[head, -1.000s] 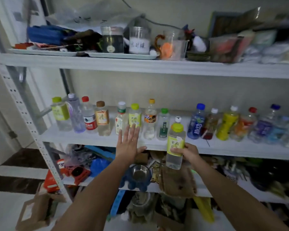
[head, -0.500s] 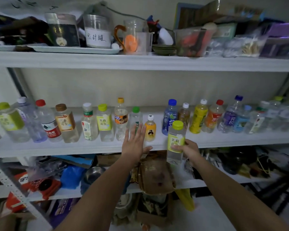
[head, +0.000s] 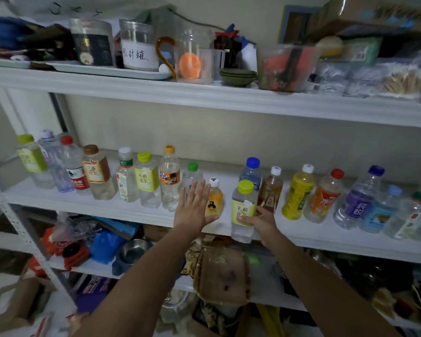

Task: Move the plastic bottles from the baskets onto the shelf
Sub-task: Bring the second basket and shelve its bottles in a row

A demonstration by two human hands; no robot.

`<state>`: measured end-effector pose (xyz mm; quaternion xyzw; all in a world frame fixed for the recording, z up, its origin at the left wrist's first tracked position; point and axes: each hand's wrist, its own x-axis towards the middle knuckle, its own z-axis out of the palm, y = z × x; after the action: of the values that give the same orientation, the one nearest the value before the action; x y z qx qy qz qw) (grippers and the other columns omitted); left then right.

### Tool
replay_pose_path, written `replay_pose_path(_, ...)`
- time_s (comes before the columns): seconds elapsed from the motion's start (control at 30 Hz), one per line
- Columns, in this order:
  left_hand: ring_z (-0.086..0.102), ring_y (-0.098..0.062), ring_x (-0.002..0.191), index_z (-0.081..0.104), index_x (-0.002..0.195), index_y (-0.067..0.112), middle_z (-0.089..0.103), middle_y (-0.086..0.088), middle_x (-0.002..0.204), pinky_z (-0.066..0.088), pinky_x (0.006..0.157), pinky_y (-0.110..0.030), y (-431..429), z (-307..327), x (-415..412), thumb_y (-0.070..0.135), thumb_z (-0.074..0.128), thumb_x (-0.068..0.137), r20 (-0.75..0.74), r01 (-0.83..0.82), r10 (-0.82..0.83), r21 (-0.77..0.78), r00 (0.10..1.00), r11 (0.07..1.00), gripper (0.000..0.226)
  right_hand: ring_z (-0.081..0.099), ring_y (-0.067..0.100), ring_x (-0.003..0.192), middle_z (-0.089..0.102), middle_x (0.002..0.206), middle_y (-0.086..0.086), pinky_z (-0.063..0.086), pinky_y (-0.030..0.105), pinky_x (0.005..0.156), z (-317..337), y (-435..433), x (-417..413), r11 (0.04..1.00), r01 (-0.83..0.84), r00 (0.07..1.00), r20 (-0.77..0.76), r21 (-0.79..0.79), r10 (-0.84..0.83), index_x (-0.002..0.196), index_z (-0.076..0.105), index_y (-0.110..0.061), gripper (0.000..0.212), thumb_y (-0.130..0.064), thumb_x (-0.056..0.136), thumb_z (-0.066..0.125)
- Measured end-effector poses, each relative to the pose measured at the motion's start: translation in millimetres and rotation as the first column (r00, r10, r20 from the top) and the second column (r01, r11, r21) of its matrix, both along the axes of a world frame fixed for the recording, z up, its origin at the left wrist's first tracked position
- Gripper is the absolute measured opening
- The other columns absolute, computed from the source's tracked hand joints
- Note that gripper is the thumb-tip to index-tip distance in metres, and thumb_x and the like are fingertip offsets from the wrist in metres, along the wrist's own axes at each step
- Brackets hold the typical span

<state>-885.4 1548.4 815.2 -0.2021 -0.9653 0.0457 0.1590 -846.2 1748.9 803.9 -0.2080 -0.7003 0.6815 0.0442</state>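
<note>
The right hand (head: 259, 221) grips a clear yellow-capped plastic bottle (head: 244, 210) at the white shelf's (head: 107, 210) front edge; the left hand (head: 192, 207) is spread flat.

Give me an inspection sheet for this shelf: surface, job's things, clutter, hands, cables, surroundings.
Surface: white middle shelf, lined with upright plastic bottles; gap right of the small orange white-capped bottle.
Job's things: clear yellow-labelled bottle with yellow-green cap, held before the shelf's front edge, not yet set down; baskets not in view.
Clutter: labelled clear jar and stacked green bowls above; steel bowl below.
Hands: right hand grips that bottle; left hand open, fingers straight, beside the orange bottle.
Cables: thin dark cord on the wall above the top shelf.
Surroundings: cardboard box on the floor, lower left.
</note>
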Motion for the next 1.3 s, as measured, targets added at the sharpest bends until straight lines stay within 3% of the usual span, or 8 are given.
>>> replay_pose_path(0.1, -0.029, -0.022, 0.138, -0.025, 0.144, 0.015, -0.029, -0.005, 0.152, -0.019, 0.111, -0.045, -5.6, -2.6, -7.1, 0.068, 0.019, 0.090, 0.054, -0.022, 0.023, -0.025, 0.998, 0.999, 0.088, 0.063, 0.025, 0.100, 0.067, 0.109, 0.009, 0.049, 0.043, 0.096, -1.4, 0.6, -10.7, 0.998, -0.062, 0.998, -0.005, 0.012, 0.062, 0.109, 0.064, -0.009, 0.046, 0.000, 0.067, 0.082)
replay_pose_path(0.2, -0.030, -0.022, 0.140, -0.024, 0.147, 0.015, -0.035, -0.004, 0.148, -0.015, 0.115, -0.046, -11.9, -2.7, -14.4, 0.068, 0.019, 0.092, 0.044, -0.050, 0.052, -0.041, 0.998, 0.998, 0.088, 0.065, 0.023, 0.099, 0.069, 0.108, 0.007, 0.050, 0.043, 0.095, -1.7, 0.4, -19.6, 0.993, -0.118, 0.993, 0.001, 0.002, 0.118, 0.106, 0.066, -0.012, 0.043, -0.001, 0.068, 0.082)
replay_pose_path(0.43, -0.032, -0.021, 0.137, -0.021, 0.149, 0.015, -0.026, -0.006, 0.157, -0.012, 0.116, -0.046, -13.8, 2.5, -32.1, 0.069, 0.020, 0.092, 0.049, -0.050, 0.053, -0.055, 0.997, 0.997, 0.088, 0.066, 0.020, 0.089, 0.069, 0.105, 0.010, 0.053, 0.034, 0.081, 12.6, 0.1, -38.7, 0.985, -0.171, 0.985, -0.045, -0.032, 0.169, 0.103, 0.065, -0.009, 0.041, 0.007, 0.068, 0.078)
replay_pose_path(0.67, -0.033, -0.021, 0.136, -0.026, 0.144, 0.016, -0.031, -0.005, 0.152, -0.017, 0.114, -0.046, -26.4, -0.3, -39.0, 0.070, 0.019, 0.091, 0.048, -0.048, 0.051, -0.063, 0.998, 0.997, 0.088, 0.064, 0.026, 0.100, 0.068, 0.107, 0.009, 0.050, 0.045, 0.095, 0.3, -1.0, -51.8, 0.990, -0.121, 0.991, -0.071, -0.072, 0.116, 0.096, 0.063, -0.019, 0.043, 0.008, 0.066, 0.079)
replay_pose_path(0.83, -0.033, -0.022, 0.137, -0.028, 0.144, 0.016, -0.028, -0.005, 0.156, -0.009, 0.119, -0.050, -38.3, -5.7, -39.2, 0.069, 0.019, 0.092, 0.079, -0.059, 0.064, -0.071, 0.995, 0.996, 0.087, 0.062, 0.023, 0.099, 0.066, 0.105, 0.006, 0.048, 0.041, 0.096, -7.1, -2.3, -55.4, 0.992, -0.094, 0.993, -0.083, -0.079, 0.088, 0.096, 0.061, -0.020, 0.038, 0.005, 0.072, 0.076)
replay_pose_path(1.07, -0.034, -0.021, 0.135, -0.031, 0.141, 0.016, -0.033, -0.004, 0.152, -0.018, 0.113, -0.046, -47.6, -6.9, -35.2, 0.069, 0.020, 0.093, 0.092, -0.061, 0.070, -0.089, 0.993, 0.994, 0.088, 0.061, 0.023, 0.100, 0.064, 0.108, 0.007, 0.048, 0.039, 0.094, -10.6, -1.9, -61.5, 0.995, -0.082, 0.992, -0.098, -0.053, 0.076, 0.103, 0.059, -0.018, 0.038, 0.003, 0.075, 0.074)
replay_pose_path(1.2, -0.026, -0.024, 0.143, -0.033, 0.139, 0.016, -0.037, -0.004, 0.147, -0.017, 0.114, -0.047, -48.7, -7.6, -33.6, 0.069, 0.018, 0.093, 0.098, -0.071, 0.082, -0.107, 0.992, 0.992, 0.087, 0.061, 0.021, 0.099, 0.063, 0.111, 0.006, 0.048, 0.036, 0.091, -8.9, -1.6, -61.8, 0.993, -0.115, 0.991, -0.068, 0.028, 0.117, 0.117, 0.057, -0.013, 0.045, -0.003, 0.077, 0.075)
replay_pose_path(1.3, -0.024, -0.025, 0.144, -0.033, 0.140, 0.016, -0.036, -0.005, 0.148, -0.016, 0.114, -0.047, -46.9, -10.1, -33.5, 0.069, 0.019, 0.092, 0.107, -0.065, 0.075, -0.093, 0.991, 0.994, 0.088, 0.061, 0.021, 0.100, 0.065, 0.114, 0.006, 0.049, 0.036, 0.090, -8.7, 3.6, -60.4, 0.967, -0.154, 0.987, -0.012, 0.202, 0.160, 0.120, 0.058, -0.010, 0.051, -0.007, 0.074, 0.079)
